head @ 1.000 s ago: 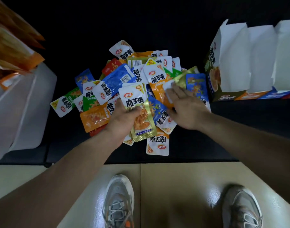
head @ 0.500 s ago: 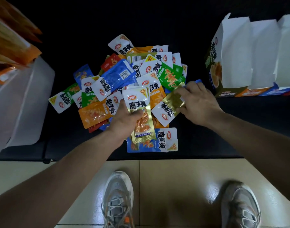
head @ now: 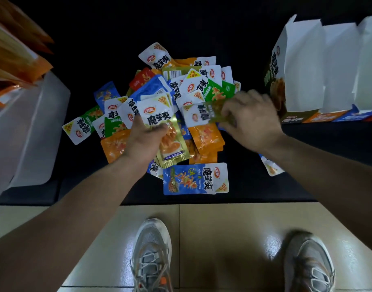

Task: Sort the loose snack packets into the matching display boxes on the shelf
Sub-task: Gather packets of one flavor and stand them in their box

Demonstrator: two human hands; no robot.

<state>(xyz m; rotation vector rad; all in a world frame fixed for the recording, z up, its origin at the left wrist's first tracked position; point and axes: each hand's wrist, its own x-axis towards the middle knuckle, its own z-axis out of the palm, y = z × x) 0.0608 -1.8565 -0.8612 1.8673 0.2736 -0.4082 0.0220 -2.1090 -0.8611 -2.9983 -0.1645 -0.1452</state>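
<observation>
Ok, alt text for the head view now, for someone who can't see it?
A person's left hand grips gold packets while the right hand pinches another gold packet above a mixed pile of snack packets on a dark shelf. Display boxes stand at the right; one blue packet lies at the shelf's near edge.

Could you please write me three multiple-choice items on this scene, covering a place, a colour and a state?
1. The display boxes stand on which side of the packet pile? A left; B right; C underneath.
2. The foil border of the packet gripped by the left hand is: A gold; B red; C purple.
3. The right hand is: A open and empty; B pinching a second packet; C an empty fist.
Key: B, the boxes rise at the right edge; A, gold foil frames it below the thumb; B, its fingers close on the second packet.
</observation>
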